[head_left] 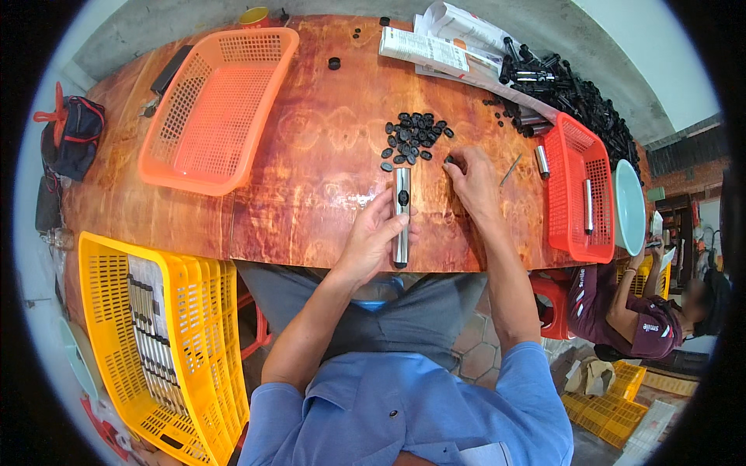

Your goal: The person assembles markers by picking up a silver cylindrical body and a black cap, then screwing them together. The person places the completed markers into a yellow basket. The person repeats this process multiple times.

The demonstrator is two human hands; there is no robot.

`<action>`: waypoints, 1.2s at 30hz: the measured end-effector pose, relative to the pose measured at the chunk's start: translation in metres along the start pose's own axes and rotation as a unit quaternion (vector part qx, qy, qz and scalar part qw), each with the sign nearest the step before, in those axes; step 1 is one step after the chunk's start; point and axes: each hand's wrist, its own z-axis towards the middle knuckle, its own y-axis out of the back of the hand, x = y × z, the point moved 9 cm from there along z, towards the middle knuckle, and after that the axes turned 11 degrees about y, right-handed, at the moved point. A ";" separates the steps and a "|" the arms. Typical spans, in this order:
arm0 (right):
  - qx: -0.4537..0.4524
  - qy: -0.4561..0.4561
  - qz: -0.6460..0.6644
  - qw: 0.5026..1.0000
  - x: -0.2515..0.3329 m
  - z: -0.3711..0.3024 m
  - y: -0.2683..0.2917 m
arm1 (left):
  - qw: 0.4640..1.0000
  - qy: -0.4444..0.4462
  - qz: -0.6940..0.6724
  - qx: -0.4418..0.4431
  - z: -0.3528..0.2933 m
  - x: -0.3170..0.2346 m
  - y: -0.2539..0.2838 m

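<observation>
Above the wooden table (311, 210), the left hand (371, 239) curls closed and the right hand (475, 183) pinches. A slackened curl could let its silver tube (402, 242) slip off the near edge; an off-centre pinch could drop its small black piece (448, 159), to the right.

Tube (402, 242): metal in appearance, polished, smooth and strongly reflective. Insert (403, 198) on the tube: black, plastic-looking, smooth. Loose oval pieces (416, 135) just beyond the tube: similar plastic look, low sheen. Tabletop (311, 213) around the tube: wood, grain visible, glossy varnish (gloss uneven, with pale patches of glare). Orange basket (208, 186), left of the tube: perforated plastic. Red basket (553, 198), right of the tube: likewise perforated plastic. Basin (628, 202), farther right of the tube: smooth plastic. Printed sheets (423, 51), beyond and right of the tube: matt paper. Shirt (365, 396), nearside of the tube: matt cloth.
</observation>
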 end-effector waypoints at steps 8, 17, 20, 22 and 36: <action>0.022 0.001 0.120 0.993 0.038 -0.017 0.015 | 1.000 0.001 -0.022 0.008 0.000 0.000 0.000; 0.012 0.215 0.077 0.974 0.128 -0.041 0.025 | 0.999 -0.016 -0.047 0.011 -0.003 -0.005 -0.010; -0.010 0.250 0.029 0.968 0.133 -0.047 0.023 | 0.999 -0.021 -0.043 -0.001 -0.005 -0.007 -0.010; 0.000 0.264 -0.012 0.964 0.133 -0.051 0.019 | 0.999 -0.025 -0.037 -0.007 -0.006 -0.007 -0.010; -0.007 -0.030 0.309 0.951 0.086 -0.052 0.008 | 0.998 0.054 0.014 -0.012 -0.003 0.000 -0.007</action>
